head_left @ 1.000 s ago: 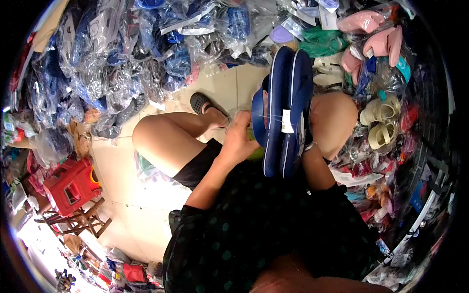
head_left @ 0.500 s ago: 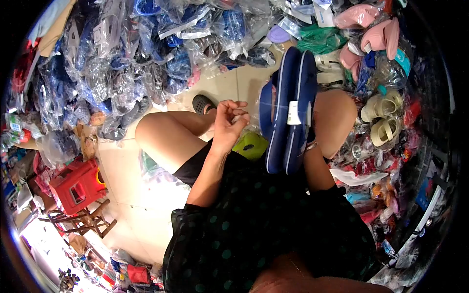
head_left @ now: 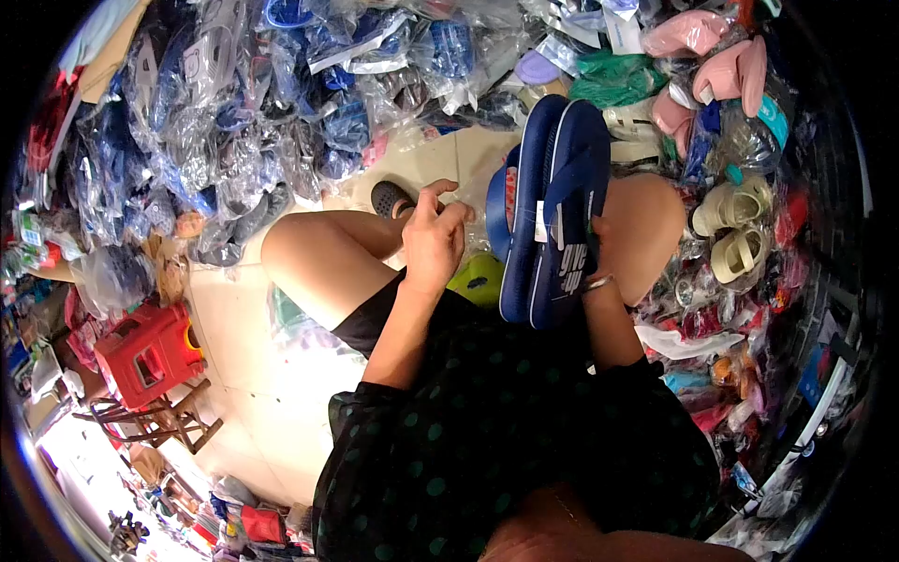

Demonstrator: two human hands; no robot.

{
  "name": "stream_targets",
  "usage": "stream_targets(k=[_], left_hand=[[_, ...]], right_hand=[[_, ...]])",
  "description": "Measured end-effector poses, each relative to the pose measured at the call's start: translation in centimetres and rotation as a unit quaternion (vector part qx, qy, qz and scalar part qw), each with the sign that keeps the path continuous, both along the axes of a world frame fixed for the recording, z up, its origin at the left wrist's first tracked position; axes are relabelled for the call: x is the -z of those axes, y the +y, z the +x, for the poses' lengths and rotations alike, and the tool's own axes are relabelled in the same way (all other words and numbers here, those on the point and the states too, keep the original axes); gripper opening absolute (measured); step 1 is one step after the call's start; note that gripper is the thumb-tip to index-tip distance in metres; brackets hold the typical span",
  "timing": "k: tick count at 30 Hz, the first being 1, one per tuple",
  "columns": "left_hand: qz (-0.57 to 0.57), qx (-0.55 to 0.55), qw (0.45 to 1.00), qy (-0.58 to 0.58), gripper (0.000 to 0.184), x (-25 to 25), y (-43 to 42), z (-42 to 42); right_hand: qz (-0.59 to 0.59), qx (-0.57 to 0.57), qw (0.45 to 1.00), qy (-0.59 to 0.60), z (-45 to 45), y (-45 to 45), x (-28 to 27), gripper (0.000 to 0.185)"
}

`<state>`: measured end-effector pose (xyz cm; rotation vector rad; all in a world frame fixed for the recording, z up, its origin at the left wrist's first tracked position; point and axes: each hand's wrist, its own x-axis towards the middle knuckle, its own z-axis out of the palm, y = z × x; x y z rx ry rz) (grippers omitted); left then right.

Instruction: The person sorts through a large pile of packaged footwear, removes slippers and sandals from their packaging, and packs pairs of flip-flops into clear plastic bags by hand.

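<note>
A pair of navy blue flip-flops (head_left: 551, 225) stands up on end, pressed together, between my knees. Along their edges runs a white line, and pale lettering marks the footbed facing right. A small white label sits at the pair's middle. My right hand (head_left: 600, 251) grips them from the right side, its fingers partly hidden behind them. To the left, apart from the flip-flops, my left hand (head_left: 434, 236) has its fingers curled in; whether it pinches a thin piece of clear plastic cannot be made out.
Plastic-bagged footwear (head_left: 281, 112) is heaped in front and to the right, with beige clogs (head_left: 735, 229) on the right pile. Below my hands is a lime-green object (head_left: 476, 281). A red plastic stool (head_left: 150, 356) rests on a wooden one (head_left: 173, 421) at left.
The flip-flops have turned, so the lettered footbed and strap now face me more. My left hand has rotated, with its fingers curled tighter.
</note>
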<state>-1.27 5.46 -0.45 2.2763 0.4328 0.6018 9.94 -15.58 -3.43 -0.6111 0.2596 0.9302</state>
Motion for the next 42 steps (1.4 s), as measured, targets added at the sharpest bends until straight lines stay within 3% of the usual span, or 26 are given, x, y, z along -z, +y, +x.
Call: stream_targets(k=[5,7,8,9,11,13,14,17,19,21,22,23,25,26,28,29,31,32,33,36,42], left_hand=[[-0.001,-0.007,1.0,-0.012,0.017,0.2,0.0,0.9],[-0.085,0.005,0.996,0.01,0.014,1.1,0.2,1.0],[-0.16,-0.056,0.983,0.076,0.011,0.5,0.3,1.0],[-0.165,-0.072,0.984,0.009,0.009,2.5,1.2,1.0],[-0.229,-0.092,0.968,0.049,0.01,2.4,2.0,0.8],[-0.207,-0.085,0.973,0.065,0.011,2.9,2.0,0.5],[-0.184,-0.077,0.977,0.079,0.012,3.2,2.1,0.4],[-0.199,-0.118,0.972,0.051,0.013,3.9,2.7,0.4],[-0.188,-0.131,0.971,0.073,0.014,3.4,3.0,0.6],[-0.176,-0.14,0.97,0.094,0.015,3.1,3.2,0.9],[-0.182,-0.14,0.968,0.096,0.016,3.0,3.2,1.2],[-0.188,-0.14,0.967,0.097,0.017,3.0,3.2,1.5],[-0.188,-0.138,0.969,0.083,0.017,3.5,3.7,1.6],[-0.188,-0.14,0.97,0.07,0.017,3.6,4.1,1.4],[-0.193,-0.153,0.967,0.064,0.017,3.3,4.7,0.9],[-0.2,-0.164,0.964,0.056,0.017,2.8,4.8,0.9],[-0.187,-0.171,0.964,0.085,0.017,2.1,4.6,0.8],[-0.168,-0.17,0.967,0.085,0.017,2.1,4.4,0.9],[-0.149,-0.168,0.971,0.085,0.017,2.1,4.2,0.9],[-0.146,-0.173,0.967,0.119,0.017,0.9,4.0,1.0],[-0.04,-0.141,0.978,0.147,0.015,-0.7,2.5,0.2]], right_hand=[[0.04,-0.007,0.999,-0.016,0.3,-1.4,1.9,0.051],[0.067,-0.05,0.995,0.054,0.4,-1.8,2.1,0.052],[0.067,-0.051,0.995,0.053,0.5,-1.7,2.0,0.052],[0.044,-0.043,0.998,0.022,0.5,-1.6,1.8,0.053],[0.021,-0.036,0.999,-0.009,0.7,-1.1,1.0,0.053],[-0.111,0.019,0.994,-0.001,1.0,-0.4,-0.3,0.049],[-0.197,0.051,0.976,-0.072,0.7,0.6,-2.1,0.046],[-0.222,-0.04,0.965,-0.136,1.3,-1.2,-1.9,0.054],[-0.252,-0.078,0.936,-0.234,1.4,-1.3,-3.0,0.064],[-0.232,-0.26,0.836,-0.423,1.5,-0.8,-4.3,0.077],[-0.244,-0.292,0.811,-0.445,1.1,-0.8,-3.1,0.081],[-0.211,-0.284,0.824,-0.443,0.2,0.9,-4.9,0.078],[-0.244,-0.337,0.773,-0.479,-0.2,2.0,-4.6,0.073],[-0.243,-0.337,0.773,-0.479,-0.5,2.4,-4.6,0.073],[-0.347,-0.316,0.685,-0.557,-1.0,3.2,-4.5,0.066],[-0.346,-0.316,0.686,-0.557,-1.2,3.6,-4.6,0.066],[-0.409,-0.325,0.574,-0.631,-1.7,4.5,-5.1,0.061],[-0.43,-0.357,0.551,-0.62,-2.2,5.4,-6.2,0.061],[-0.431,-0.356,0.55,-0.62,-2.7,5.8,-5.9,0.061],[-0.422,-0.263,0.478,-0.724,-3.9,6.4,-4.7,0.06],[-0.428,-0.317,0.479,-0.698,-3.9,7.4,-4.5,0.06]])
